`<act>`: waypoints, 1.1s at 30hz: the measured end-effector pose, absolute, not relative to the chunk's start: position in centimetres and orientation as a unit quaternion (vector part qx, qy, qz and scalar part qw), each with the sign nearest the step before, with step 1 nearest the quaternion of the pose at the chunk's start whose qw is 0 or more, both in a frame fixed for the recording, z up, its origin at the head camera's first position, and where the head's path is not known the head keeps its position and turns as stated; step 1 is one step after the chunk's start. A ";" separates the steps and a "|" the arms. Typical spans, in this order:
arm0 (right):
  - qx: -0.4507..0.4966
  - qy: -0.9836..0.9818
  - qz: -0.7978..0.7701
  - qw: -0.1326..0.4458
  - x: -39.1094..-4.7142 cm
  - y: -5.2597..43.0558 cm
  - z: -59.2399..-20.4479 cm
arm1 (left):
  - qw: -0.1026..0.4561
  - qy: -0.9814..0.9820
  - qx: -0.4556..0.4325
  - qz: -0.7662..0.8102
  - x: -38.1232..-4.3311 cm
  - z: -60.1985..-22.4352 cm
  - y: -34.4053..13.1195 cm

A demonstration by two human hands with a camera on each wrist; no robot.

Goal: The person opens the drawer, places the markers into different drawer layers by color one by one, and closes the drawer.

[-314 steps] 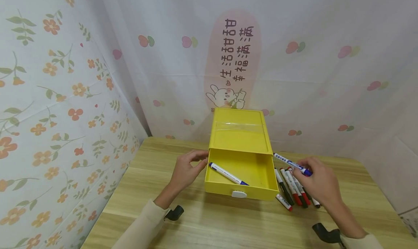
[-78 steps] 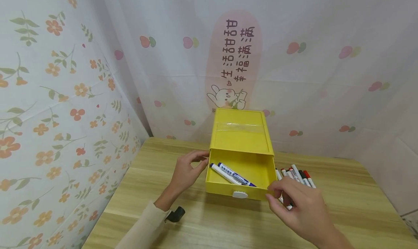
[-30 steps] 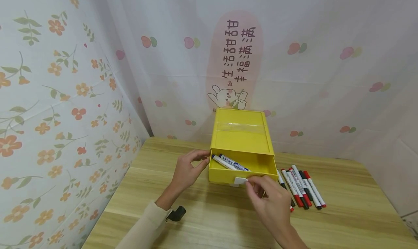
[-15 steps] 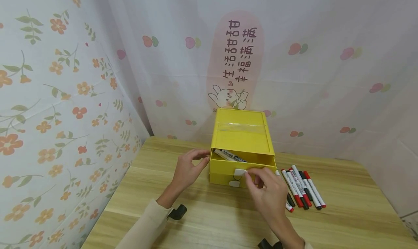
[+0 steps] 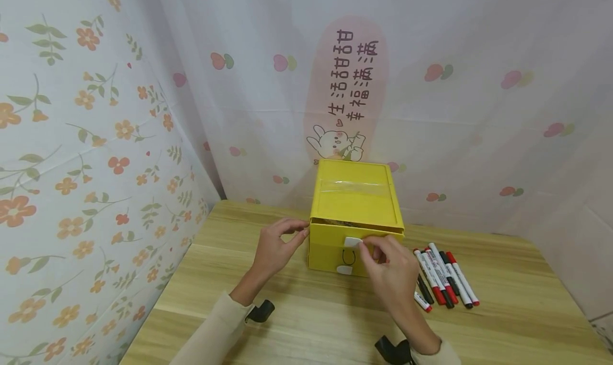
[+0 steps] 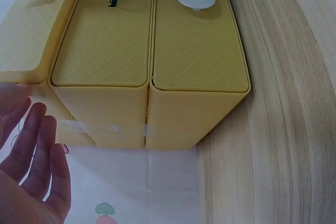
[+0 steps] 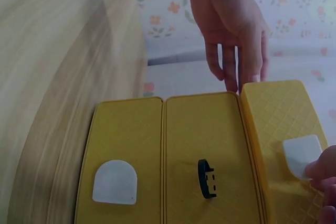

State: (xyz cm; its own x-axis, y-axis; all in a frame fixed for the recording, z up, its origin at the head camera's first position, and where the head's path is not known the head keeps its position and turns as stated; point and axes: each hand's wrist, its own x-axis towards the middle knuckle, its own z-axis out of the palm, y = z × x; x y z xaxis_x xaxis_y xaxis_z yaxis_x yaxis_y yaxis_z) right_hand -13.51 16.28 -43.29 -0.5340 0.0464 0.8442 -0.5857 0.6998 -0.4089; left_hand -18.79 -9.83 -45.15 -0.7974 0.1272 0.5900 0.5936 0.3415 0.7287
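A yellow cabinet of three stacked drawers (image 5: 356, 195) stands on the table. Its top drawer (image 7: 281, 114) still juts out slightly, leaving a narrow dark gap under the lid; the blue markers inside cannot be made out. My right hand (image 5: 394, 272) pinches the white handle (image 5: 353, 242) of that drawer between thumb and fingers. At the cabinet's left side, my left hand (image 5: 274, 253) touches the wall near the upper front edge with relaxed fingers. Below the top drawer are a black handle (image 7: 205, 178) on the middle drawer and a white handle (image 7: 114, 182) on the bottom one.
Several red and black markers (image 5: 442, 274) lie in a loose group on the wooden table (image 5: 306, 322), right of the cabinet. A printed curtain (image 5: 258, 115) hangs close behind it, and a floral one (image 5: 96, 195) borders the left side.
Earlier my right hand held a blue marker; later two lay in the pulled-out drawer. Now it has pushed that drawer nearly home by its handle, hiding them. My left hand stayed put.
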 end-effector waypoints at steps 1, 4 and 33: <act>0.167 -0.803 0.350 0.452 -13.6 16.3 -43.3 | 0.221 -0.788 -0.229 -0.527 -18.8 -45.2 -9.8; 0.162 -0.804 0.349 0.453 -13.9 16.3 -43.4 | 0.219 -0.789 -0.228 -0.527 -18.8 -45.3 -9.9; 0.146 -0.820 0.357 0.422 -14.1 16.8 -43.9 | 0.217 -0.779 -0.242 -0.537 -18.8 -46.1 -9.9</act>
State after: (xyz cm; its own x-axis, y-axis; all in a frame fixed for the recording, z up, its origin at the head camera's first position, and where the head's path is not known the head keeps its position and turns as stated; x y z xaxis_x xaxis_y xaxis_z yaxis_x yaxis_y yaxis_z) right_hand -14.14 16.78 -43.90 -0.6013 0.0624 0.7966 -0.5404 0.7026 -0.4630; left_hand -18.83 -9.88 -46.08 -0.7890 0.1439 0.5973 0.6094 0.3072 0.7309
